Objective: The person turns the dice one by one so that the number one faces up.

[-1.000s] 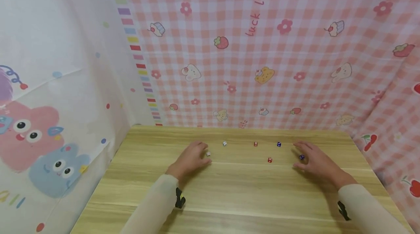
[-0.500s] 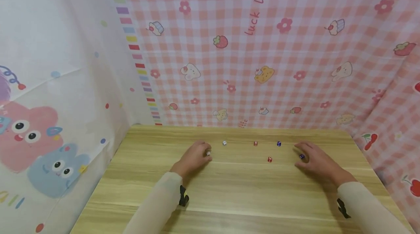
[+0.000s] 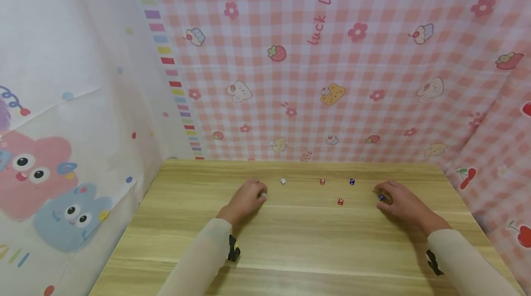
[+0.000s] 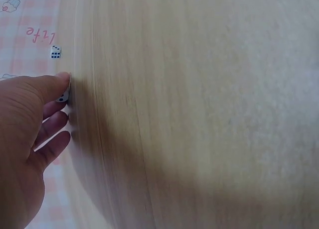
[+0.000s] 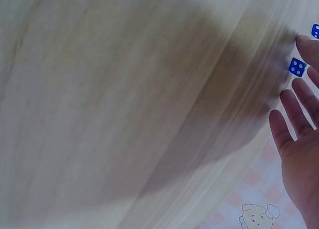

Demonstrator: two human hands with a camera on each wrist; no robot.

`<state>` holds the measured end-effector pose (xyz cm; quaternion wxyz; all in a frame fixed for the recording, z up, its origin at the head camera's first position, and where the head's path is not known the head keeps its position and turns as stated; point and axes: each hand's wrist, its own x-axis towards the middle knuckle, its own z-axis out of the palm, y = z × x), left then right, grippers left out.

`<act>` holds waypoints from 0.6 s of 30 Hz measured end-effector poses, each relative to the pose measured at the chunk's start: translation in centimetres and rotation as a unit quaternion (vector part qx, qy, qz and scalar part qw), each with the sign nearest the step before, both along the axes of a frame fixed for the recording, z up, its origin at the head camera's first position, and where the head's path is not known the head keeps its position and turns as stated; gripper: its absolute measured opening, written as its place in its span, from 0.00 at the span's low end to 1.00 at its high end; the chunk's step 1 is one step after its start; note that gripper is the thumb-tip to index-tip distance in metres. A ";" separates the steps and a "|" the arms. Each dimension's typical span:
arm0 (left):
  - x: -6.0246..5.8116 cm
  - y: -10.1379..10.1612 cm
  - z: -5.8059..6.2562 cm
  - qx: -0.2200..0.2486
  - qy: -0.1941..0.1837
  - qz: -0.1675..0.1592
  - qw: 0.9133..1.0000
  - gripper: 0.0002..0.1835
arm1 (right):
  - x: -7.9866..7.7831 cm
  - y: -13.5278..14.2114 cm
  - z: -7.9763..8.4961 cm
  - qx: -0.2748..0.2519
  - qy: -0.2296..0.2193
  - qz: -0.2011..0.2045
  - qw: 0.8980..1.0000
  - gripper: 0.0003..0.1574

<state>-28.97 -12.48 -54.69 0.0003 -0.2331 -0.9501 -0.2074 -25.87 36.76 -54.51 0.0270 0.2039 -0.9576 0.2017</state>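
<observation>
My left hand (image 3: pixel 245 198) pinches a white die (image 4: pixel 63 96) between thumb and fingers, low at the table; the thumb covers part of it. A second white die (image 3: pixel 283 181) lies to the right of that hand. At the right, my right hand (image 3: pixel 401 203) curves around a blue die (image 5: pixel 297 67), thumb on one side and fingers on the other, with gaps showing between them and the die. Another blue die (image 3: pixel 352 181) sits left of it. Two red dice lie between the hands: a farther red die (image 3: pixel 322 181) and a nearer red die (image 3: pixel 340 202).
The dice lie on a wood-grain table (image 3: pixel 290 250). A pink checked cloth (image 3: pixel 265 116) hangs behind its far edge and continues along the right. On the left hangs a white cloth (image 3: pixel 95 139) with cartoon figures.
My left thumb and fingers have closed onto the white die. My right thumb and fingers have drawn slightly closer around the blue die. The other dice have stayed in place.
</observation>
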 end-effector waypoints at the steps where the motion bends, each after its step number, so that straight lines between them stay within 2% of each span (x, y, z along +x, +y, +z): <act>1: 0.0 0.0 0.0 -0.001 0.001 0.000 1.000 0.09 | 0.0 0.0 0.0 0.001 0.002 0.000 1.000 0.28; 6: -0.1 0.0 0.0 -0.006 0.008 -0.002 1.000 0.08 | -0.1 0.0 0.0 0.003 0.007 0.000 1.000 0.25; 12: 0.0 -0.1 -0.2 -0.001 0.010 0.011 1.000 0.09 | -0.1 0.0 0.0 0.004 0.009 -0.001 1.000 0.23; 18: -0.1 -0.2 -0.4 -0.007 0.023 0.010 1.000 0.05 | -0.1 -0.1 0.1 0.007 0.010 0.001 1.000 0.20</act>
